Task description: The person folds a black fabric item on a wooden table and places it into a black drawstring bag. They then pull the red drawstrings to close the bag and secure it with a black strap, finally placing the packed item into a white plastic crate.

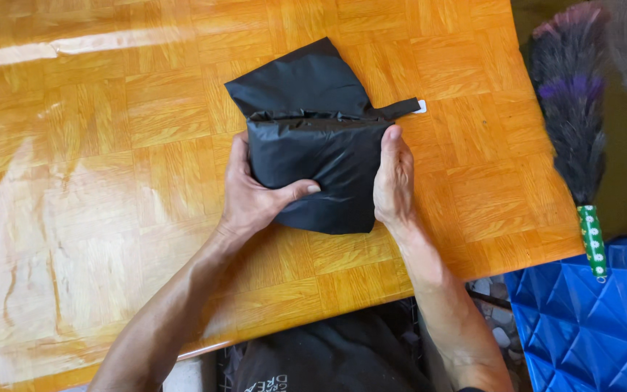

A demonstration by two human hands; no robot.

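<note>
a black folded cloth bundle [312, 156] lies near the middle of the shiny orange wooden table [110, 145]. it looks thin and crinkly, like a rain jacket or a bag. the left hand [255, 192] holds the left side of the bundle, with the thumb lying across the front and the fingers tucked behind. the right hand [394, 178] presses flat against the right side, fingers together and pointing up. so both hands squeeze the bundle between them. a black strap [399, 109] sticks out at the top right of the bundle. a dark feather duster [573, 123] with a green handle lies off the right edge of the table, above a blue plastic crate [582, 319].
</note>
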